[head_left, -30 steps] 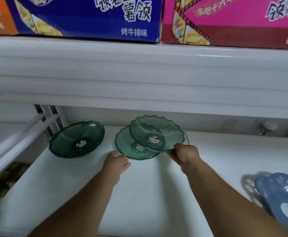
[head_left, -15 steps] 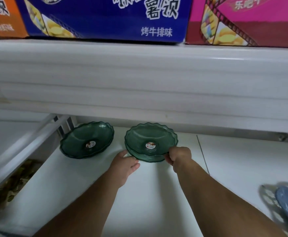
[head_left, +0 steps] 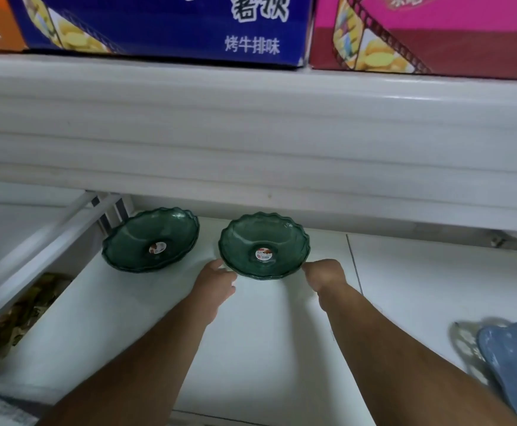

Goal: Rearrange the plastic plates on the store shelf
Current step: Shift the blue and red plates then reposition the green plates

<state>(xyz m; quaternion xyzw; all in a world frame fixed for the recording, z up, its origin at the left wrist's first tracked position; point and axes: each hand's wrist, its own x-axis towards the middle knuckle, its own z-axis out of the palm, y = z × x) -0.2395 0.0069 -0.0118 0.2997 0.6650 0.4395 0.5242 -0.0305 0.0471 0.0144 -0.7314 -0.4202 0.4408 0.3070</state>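
Observation:
A stack of translucent green scalloped plates [head_left: 263, 241] sits on the white shelf [head_left: 251, 348], a red sticker at its centre. My left hand [head_left: 217, 281] lies flat on the shelf, fingertips touching the stack's front left rim. On the front right rim my right hand [head_left: 324, 272] has its fingers curled in a pinch. A second stack of green plates [head_left: 151, 239] rests further left, apart from both hands, tilted slightly toward me.
A blue flower-patterned plate [head_left: 515, 364] lies at the right edge of the shelf. The upper shelf's white front [head_left: 251, 133] hangs low over the plates, carrying snack cartons [head_left: 165, 26]. A white rail [head_left: 35, 241] bounds the left side.
The upper green plate in my right hand has moved left and down onto the lower plate, so the two now sit nested. My view has shifted right.

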